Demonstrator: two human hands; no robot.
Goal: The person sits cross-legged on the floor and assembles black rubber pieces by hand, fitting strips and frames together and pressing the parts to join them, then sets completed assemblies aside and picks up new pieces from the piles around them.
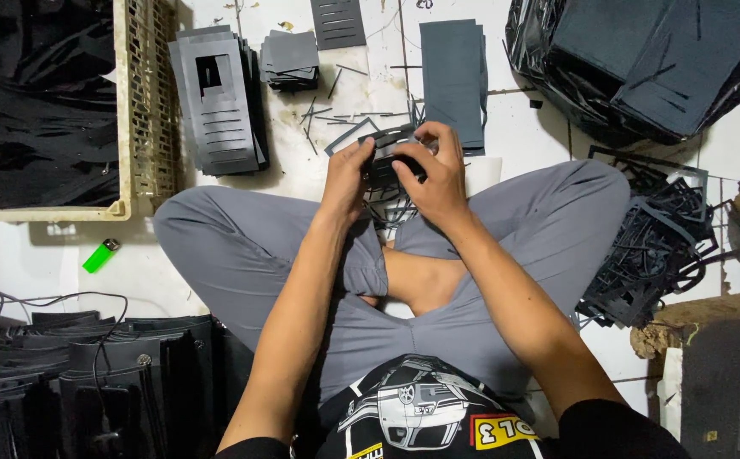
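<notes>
Above the crossed legs, over the white floor (pixel 506 51): left hand (pixel 346 174) and right hand (pixel 432 174) both grasp one dark cut foam piece (pixel 391 153); its exact shape is unclear, probably slotted. Stack of slotted sheets (pixel 221 98) lies left, beside a plastic crate (pixel 145 102).

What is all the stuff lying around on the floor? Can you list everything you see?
Black cut-out piece: one, black, held in both hands over the lap.
Slotted sheets: one stack, dark grey, floor ahead to the left.
Plain sheets: one stack, dark grey, floor just beyond the hands.
Small pieces: one small pile, dark grey, between those stacks.
Crate: one, cream, far left, full of black scraps.
Lighter: one, green, floor beside the left knee.
Cut-out frames: one heap, black, right side.
Bag: one, black plastic, top right, holding grey sheets.
Left hand, right hand: two, both gripping the piece.
</notes>
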